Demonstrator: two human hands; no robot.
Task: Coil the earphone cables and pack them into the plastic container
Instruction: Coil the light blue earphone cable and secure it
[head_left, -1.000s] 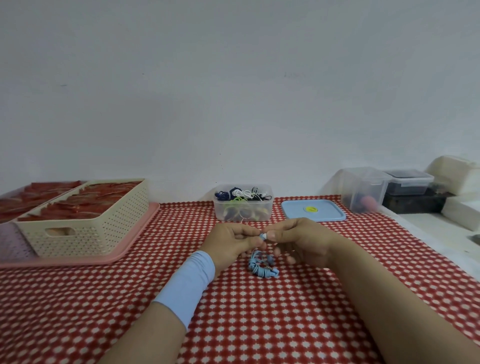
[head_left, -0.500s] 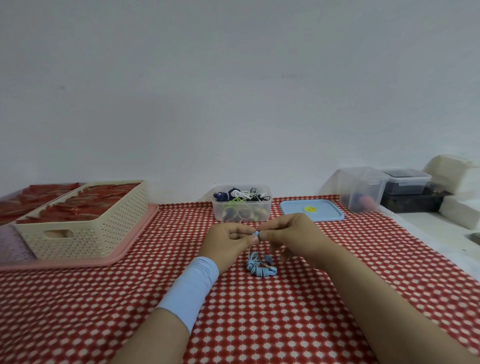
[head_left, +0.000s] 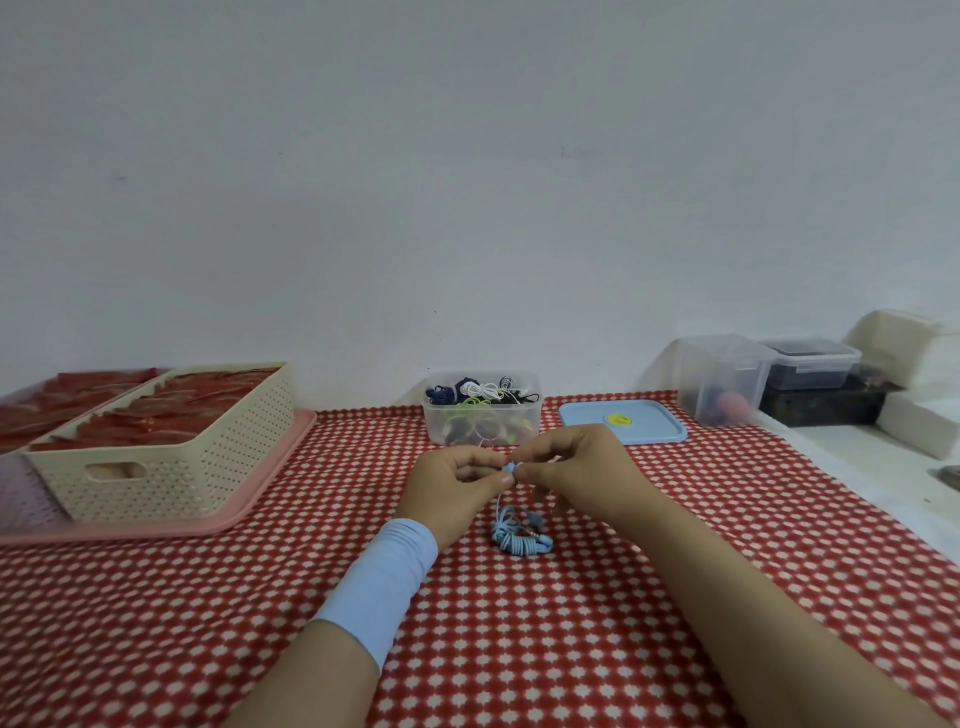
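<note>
Both hands meet above the cloth (head_left: 519, 649): the left hand (head_left: 451, 492) and right hand (head_left: 576, 470) pinch one end of the blue earphone (head_left: 519, 538). Its coil lies on the cloth just below them, with the container (head_left: 483, 415) behind.

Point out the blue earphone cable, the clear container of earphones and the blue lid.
blue earphone cable (head_left: 521, 543), head view, its coiled bundle.
clear container (head_left: 531, 422), head view, front wall.
blue lid (head_left: 655, 424), head view, flat top.
</note>
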